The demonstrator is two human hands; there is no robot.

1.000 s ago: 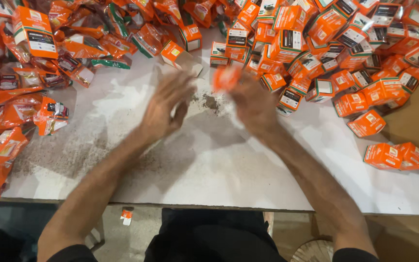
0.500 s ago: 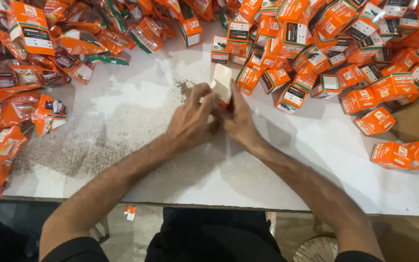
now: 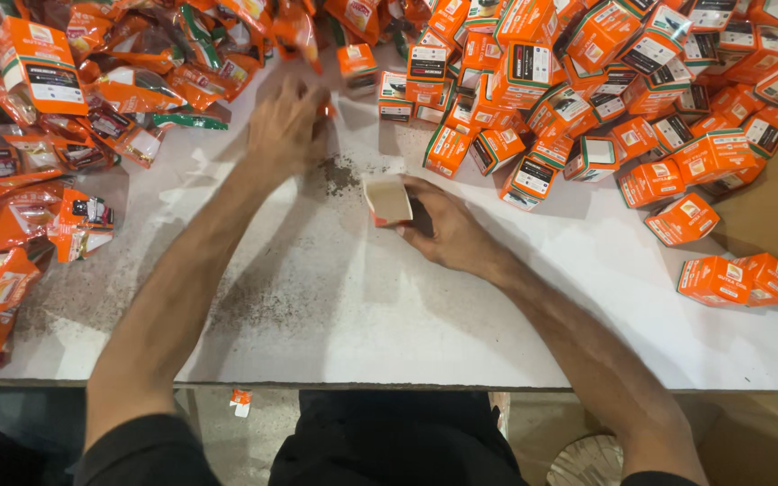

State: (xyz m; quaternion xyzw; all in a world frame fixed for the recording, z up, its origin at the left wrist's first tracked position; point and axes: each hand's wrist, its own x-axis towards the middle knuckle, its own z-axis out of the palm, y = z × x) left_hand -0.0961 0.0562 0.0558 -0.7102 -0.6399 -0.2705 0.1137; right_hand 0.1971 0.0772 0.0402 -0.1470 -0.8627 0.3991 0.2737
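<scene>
Half a second ago both hands met over the small open orange cardboard carton; now the right hand alone grips it on the white tabletop, while the left hand reaches, fingers curled, into the orange foil pouches.

We see a small orange carton near the middle of the white table, held upright in our right hand. Its top is open, with a pale flap and pale inside turned up towards us, and only a strip of orange shows at its lower edge. Our fingers wrap its right side. Farther back, our left hand lies spread at the edge of a heap of orange foil pouches, which are crumpled, glossy, and lie at all angles, overlapping. Which pouch the fingers touch, we cannot tell.
</scene>
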